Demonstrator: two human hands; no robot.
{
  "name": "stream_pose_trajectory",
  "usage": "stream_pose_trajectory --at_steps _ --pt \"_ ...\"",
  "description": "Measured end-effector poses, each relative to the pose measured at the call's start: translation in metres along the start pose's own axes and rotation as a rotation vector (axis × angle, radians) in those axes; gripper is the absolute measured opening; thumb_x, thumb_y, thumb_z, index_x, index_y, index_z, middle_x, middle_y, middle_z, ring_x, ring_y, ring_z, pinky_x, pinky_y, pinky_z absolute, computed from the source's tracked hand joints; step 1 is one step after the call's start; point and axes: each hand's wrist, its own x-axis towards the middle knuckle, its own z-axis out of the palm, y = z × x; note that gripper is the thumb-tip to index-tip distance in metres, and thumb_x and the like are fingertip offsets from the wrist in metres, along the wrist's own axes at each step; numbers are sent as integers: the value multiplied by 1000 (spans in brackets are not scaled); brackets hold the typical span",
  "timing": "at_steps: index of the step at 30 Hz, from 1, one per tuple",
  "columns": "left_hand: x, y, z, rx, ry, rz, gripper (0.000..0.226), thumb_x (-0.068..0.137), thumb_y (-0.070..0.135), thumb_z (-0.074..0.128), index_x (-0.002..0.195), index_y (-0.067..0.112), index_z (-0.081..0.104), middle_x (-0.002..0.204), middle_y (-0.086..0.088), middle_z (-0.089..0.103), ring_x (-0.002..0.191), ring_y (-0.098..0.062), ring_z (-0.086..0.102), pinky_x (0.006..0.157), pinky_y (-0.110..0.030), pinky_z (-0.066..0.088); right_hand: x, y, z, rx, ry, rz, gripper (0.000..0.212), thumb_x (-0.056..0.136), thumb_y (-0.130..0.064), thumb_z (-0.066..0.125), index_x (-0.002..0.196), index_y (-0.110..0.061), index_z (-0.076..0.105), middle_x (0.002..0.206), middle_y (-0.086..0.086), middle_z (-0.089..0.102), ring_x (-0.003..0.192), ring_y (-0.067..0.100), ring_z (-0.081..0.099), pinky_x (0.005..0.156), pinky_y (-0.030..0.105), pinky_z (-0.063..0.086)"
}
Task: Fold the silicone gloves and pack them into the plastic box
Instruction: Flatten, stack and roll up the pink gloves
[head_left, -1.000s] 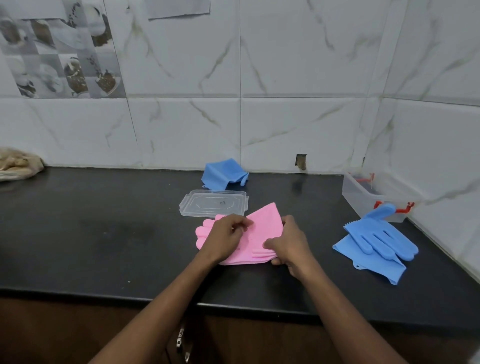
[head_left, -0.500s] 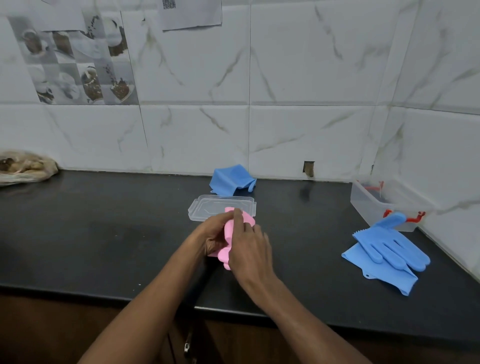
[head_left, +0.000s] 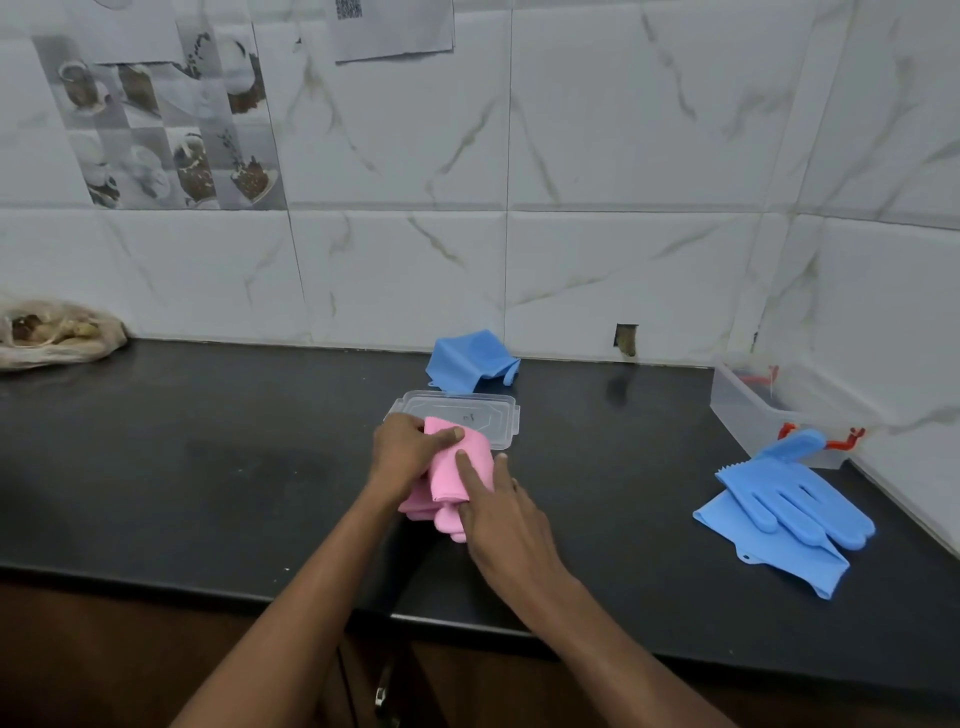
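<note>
— What are the fingers doing right now?

— The left hand (head_left: 402, 451) has its fingers (head_left: 448, 435) curled round the top of the pink glove (head_left: 460, 475). The thumb lies on the top face and the other fingers are tucked under, so that hand is closed on it. The right hand (head_left: 501, 525) is nearly flat. Its fingers (head_left: 470, 480) are straight and press down on the pink glove from above. It pushes but does not wrap round.

— So where is the pink glove?

— It sits folded into a thick bundle between the two hands, on the black worktop (head_left: 208, 467). Its rounded finger tips stick out at the near end, just under the right hand.

— What is close by?

— Just behind the bundle lies a clear lid (head_left: 488, 415), flat on the worktop. The top edge of the pink glove covers a bit of it. Behind the lid, by the wall, is a folded blue glove (head_left: 467, 364).

— And further away?

— Off to the right lies a pair of blue gloves (head_left: 784, 512), one on top of the other, not folded. Behind them, in the corner, is the plastic box (head_left: 753, 415) with red clips. Far to the left is a plastic bag (head_left: 57, 332) by the wall.
</note>
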Motion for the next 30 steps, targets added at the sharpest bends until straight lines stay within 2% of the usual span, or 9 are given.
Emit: stream_pose_trajectory --at_steps 5,8,11,15,18,20,22,25,30 --pt "-4 -22 -6 226 177 -56 44 81 44 73 94 2 67 97 -15 70 91 -33 65 71 -34 48 -1 -1 16 39 -61 -86 67 97 -47 42 153 -38 5 163 11 -5 147 38 5 112 51 29" --pt "-6 -33 -4 466 97 -116 57 88 59 54 102 5 64 111 -20 66 108 -40 58 87 -41 46 -3 2 20 133 -136 -92 88 87 -66 48 152 -40 -4 162 7 -19 148 35 -13 117 53 16" --pt "-6 -32 2 358 57 -117 52 92 50 55 110 2 63 115 -22 66 108 -40 60 85 -37 45 -2 2 17 295 -204 -93 87 88 -68 42 152 -39 -8 159 2 -27 146 28 -23 118 51 7" --pt "5 -32 0 264 48 -117 43 91 39 63 99 -4 64 103 -24 67 97 -40 62 77 -37 46 7 15 3 452 -153 -70 69 98 -44 42 154 -34 4 163 1 -14 150 21 -1 120 38 7" --pt "10 -36 -3 191 48 -91 43 90 36 64 79 -6 65 78 -18 66 80 -36 61 68 -37 44 14 21 6 478 -145 36 67 100 -45 36 155 -31 0 163 8 -9 150 28 3 120 42 9" --pt "11 -38 -4 125 47 -54 38 91 34 63 88 -2 71 85 -16 71 87 -34 63 70 -35 43 21 9 9 695 -107 143 69 97 -44 40 154 -27 6 161 5 19 144 27 28 117 43 25" --pt "13 -39 -6 64 58 -33 33 93 32 62 101 3 74 99 -14 74 98 -32 65 77 -32 44 31 -4 11 987 -12 299 60 92 -33 48 147 -22 26 138 1 50 117 19 54 98 38 46" --pt "20 -41 -17 18 90 -42 31 93 29 62 110 6 73 110 -12 73 107 -29 64 85 -31 45 47 -17 15 1106 12 356 48 87 -19 54 133 -15 40 121 2 57 102 15 59 79 28 53" --pt "37 -57 -46 47 145 -38 27 93 29 62 106 9 75 107 -11 74 104 -29 66 85 -33 47 57 -36 22 1212 -31 331 48 81 -8 62 127 -13 48 124 8 60 111 22 59 97 46 51"
